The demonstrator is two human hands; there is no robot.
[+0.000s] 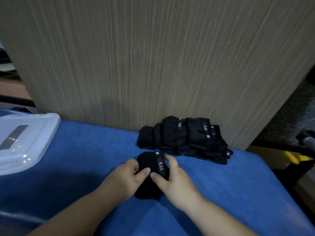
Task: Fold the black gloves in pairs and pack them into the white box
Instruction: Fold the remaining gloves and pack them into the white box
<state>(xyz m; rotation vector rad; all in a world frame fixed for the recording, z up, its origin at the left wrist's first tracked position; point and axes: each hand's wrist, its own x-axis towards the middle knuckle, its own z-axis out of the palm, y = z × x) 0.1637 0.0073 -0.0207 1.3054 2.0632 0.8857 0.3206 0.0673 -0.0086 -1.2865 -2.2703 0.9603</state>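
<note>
Glove pair (151, 163), black, folded into a compact bundle and lying on blue-covered bench (85, 159); strap label (160, 165) reading "5.11" uppermost, along right half of bundle.

Left hand (126, 178) at left side of glove pair, grip clamped on it: thumb laid across top, fingers curled against left edge. Right hand (173, 181) at right side of glove pair, grip likewise clamped: thumb pressed onto middle of bundle, nearly touching left thumb, forefinger hooked over far edge just beside label. Both forearms bare, reaching in from near side of glove pair.

Pile of gloves (184, 138), black, beyond and slightly right of glove pair, near but not touching; several folded bundles stacked and leaning, two showing same label, exact count not discernible.

White box (49, 120), translucent plastic, well to left of glove pair and apart from both hands, partly cut by edge of view; contents not discernible.

Wood-grain panel (153, 65) upright beyond glove pair, directly behind pile. Yellow object (293, 156) far right of glove pair, off bench, too blurred to identify.
</note>
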